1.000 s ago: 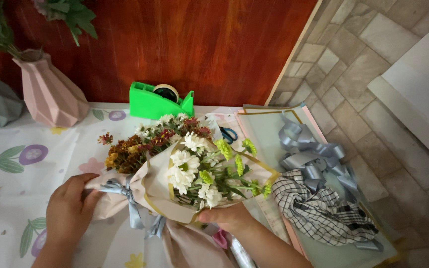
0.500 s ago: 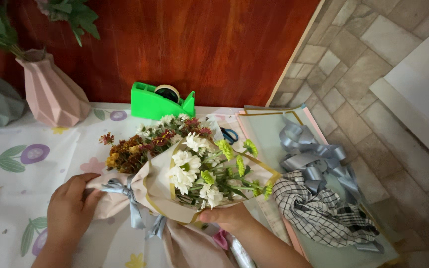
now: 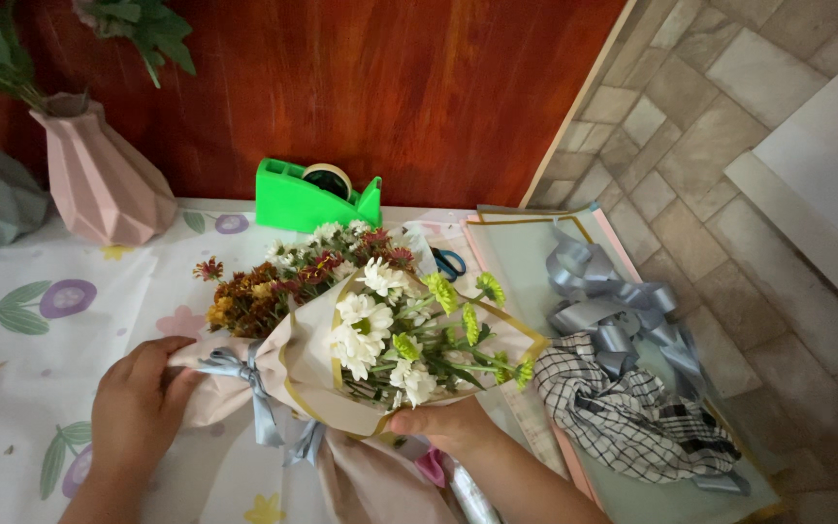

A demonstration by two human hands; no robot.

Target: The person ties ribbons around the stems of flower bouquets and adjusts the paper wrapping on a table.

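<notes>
A single bouquet [image 3: 361, 340], wrapped in matte beige paper with a thin gold edge, is laid on the floral-print bench [image 3: 12, 378]. The left hand [image 3: 138, 412] is closed around the gathered end beside a satin grey-blue ribbon bow [image 3: 254, 388]; the right hand [image 3: 443, 427] is clamped on the wrap's lower rim, apparently by thumb and fingers. Beyond the hands are seen one green tape dispenser [image 3: 307, 199] and one faceted pink vase [image 3: 99, 180]; to the right, a checked cloth [image 3: 632, 417].
</notes>
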